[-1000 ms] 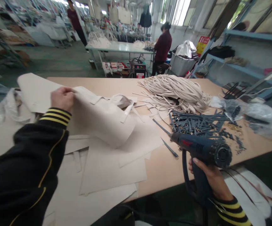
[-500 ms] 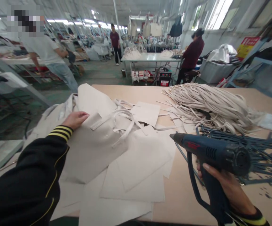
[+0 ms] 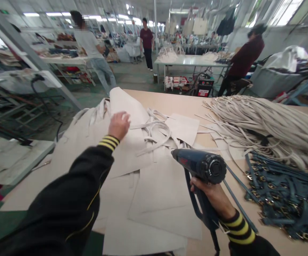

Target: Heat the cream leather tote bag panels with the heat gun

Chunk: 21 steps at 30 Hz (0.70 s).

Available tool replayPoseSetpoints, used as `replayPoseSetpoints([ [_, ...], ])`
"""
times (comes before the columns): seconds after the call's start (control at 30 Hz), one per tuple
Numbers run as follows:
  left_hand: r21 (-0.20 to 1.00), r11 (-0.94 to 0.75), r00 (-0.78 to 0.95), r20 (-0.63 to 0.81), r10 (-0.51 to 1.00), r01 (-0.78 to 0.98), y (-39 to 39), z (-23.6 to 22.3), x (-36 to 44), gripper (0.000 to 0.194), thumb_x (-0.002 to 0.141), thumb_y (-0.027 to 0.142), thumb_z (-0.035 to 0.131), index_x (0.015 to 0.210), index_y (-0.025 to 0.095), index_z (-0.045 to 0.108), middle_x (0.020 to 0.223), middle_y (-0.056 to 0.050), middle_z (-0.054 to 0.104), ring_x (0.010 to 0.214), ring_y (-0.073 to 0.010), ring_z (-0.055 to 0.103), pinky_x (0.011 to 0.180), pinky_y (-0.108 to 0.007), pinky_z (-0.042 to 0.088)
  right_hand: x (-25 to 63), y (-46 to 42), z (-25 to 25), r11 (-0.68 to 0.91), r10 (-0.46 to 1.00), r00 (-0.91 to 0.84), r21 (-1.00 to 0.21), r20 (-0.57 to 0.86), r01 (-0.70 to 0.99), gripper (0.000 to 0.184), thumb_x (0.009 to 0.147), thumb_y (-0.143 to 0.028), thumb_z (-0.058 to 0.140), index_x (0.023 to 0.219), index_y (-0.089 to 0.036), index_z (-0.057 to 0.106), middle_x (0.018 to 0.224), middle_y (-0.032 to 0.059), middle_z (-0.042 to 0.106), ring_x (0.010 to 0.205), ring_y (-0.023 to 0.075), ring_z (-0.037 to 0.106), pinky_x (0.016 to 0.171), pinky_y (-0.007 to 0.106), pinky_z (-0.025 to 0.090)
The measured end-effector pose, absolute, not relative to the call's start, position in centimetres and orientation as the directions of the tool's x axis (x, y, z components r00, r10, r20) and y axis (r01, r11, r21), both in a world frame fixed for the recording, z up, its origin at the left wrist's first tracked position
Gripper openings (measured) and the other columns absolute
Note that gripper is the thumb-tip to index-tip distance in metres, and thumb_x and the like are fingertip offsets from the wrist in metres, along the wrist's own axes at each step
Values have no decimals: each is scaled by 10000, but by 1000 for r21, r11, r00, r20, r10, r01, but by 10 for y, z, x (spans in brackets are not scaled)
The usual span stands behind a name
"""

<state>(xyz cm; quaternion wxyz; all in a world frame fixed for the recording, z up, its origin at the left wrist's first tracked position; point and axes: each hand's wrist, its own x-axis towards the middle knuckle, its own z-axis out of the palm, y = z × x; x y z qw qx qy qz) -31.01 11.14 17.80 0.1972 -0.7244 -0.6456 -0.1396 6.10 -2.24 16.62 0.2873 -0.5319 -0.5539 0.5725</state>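
My right hand (image 3: 214,195) is wrapped round the handle of a dark blue heat gun (image 3: 196,161), its nozzle pointing left over the beige fabric. My left hand (image 3: 119,124), blurred by motion, is over a pile of beige bag pieces (image 3: 84,142), fingers loosely apart and nothing visible in them. Just right of it a looped beige strap (image 3: 157,133) lies on the pieces. Flat beige panels (image 3: 159,192) overlap below the heat gun's nozzle. Behind the strap rests a squarish beige piece (image 3: 184,126).
A thick bundle of beige straps (image 3: 271,121) covers the table's right side. Dark blue straps with metal fittings (image 3: 289,199) lie in front of it. Beyond the wooden table (image 3: 140,97) are several people, a metal table (image 3: 193,61) and a slanting metal post (image 3: 31,53) at left.
My left hand has let go of the fabric edge and lifted slightly. The heat gun in my right hand has come left, over the panels. The view has turned left.
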Motion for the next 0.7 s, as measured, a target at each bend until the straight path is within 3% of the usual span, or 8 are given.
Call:
replayPoseSetpoints([
  [0.07, -135, -280, 308, 304, 901, 951, 58, 130, -295, 303, 817, 304, 413, 1074, 207, 541, 1221, -100, 461, 1130, -218, 396, 954, -384, 316, 61, -20, 170, -208, 913, -278, -927, -299, 313, 283, 755, -407, 565, 723, -132, 623, 645, 56, 636, 623, 193, 571, 631, 335, 431],
  [0.1, -141, -400, 418, 137, 898, 906, 34, 106, -292, 335, 794, 327, 452, 1112, 250, 522, 1279, -87, 419, 1175, -245, 357, 957, -424, 305, 62, -20, 172, -216, 904, -289, -921, -314, 325, 289, 757, -411, 558, 730, -131, 625, 648, 58, 638, 620, 194, 572, 622, 334, 434],
  [0.2, -193, -224, 200, -135, 970, 955, -8, 52, -303, 528, 707, 306, 569, 1219, 298, 436, 1383, -109, 286, 1246, -375, 220, 895, -578, 282, 61, -23, 177, -246, 895, -273, -900, -354, 360, 302, 756, -418, 549, 713, -128, 618, 622, 57, 635, 591, 192, 571, 592, 328, 436],
  [0.27, -229, 9, -42, -141, 989, 973, -9, 37, -323, 617, 704, 287, 566, 1284, 285, 354, 1409, -137, 218, 1251, -413, 176, 873, -606, 275, 53, -27, 179, -237, 908, -239, -892, -345, 384, 288, 755, -405, 551, 694, -129, 608, 601, 51, 630, 580, 187, 568, 599, 326, 433],
  [0.33, -220, 148, -177, -120, 977, 964, 0, 37, -343, 650, 724, 298, 533, 1322, 278, 279, 1418, -144, 185, 1253, -409, 173, 885, -601, 270, 45, -31, 179, -218, 919, -229, -899, -320, 381, 274, 754, -393, 555, 697, -130, 602, 597, 48, 627, 576, 183, 566, 606, 324, 430],
  [0.53, -185, 306, -334, -145, 931, 934, 18, 60, -377, 778, 689, 400, 560, 1352, 276, 171, 1420, -163, 146, 1235, -386, 215, 856, -605, 308, 33, -48, 179, -227, 884, -329, -920, -332, 319, 291, 759, -413, 555, 728, -129, 608, 618, 52, 629, 591, 183, 562, 598, 318, 430],
  [0.6, -213, 346, -369, -80, 926, 914, 22, 68, -387, 729, 721, 356, 529, 1351, 265, 175, 1415, -167, 160, 1239, -371, 214, 866, -612, 289, 26, -51, 180, -238, 869, -361, -926, -338, 293, 287, 757, -409, 557, 724, -129, 613, 613, 51, 627, 592, 182, 565, 593, 314, 435],
  [0.7, -236, 468, -469, 52, 881, 852, 27, 76, -403, 517, 819, 224, 337, 1328, 260, 253, 1380, -173, 246, 1203, -348, 294, 869, -617, 269, 5, -51, 178, -247, 846, -438, -951, -304, 183, 251, 745, -377, 573, 720, -129, 608, 595, 37, 615, 563, 169, 560, 565, 305, 441],
])
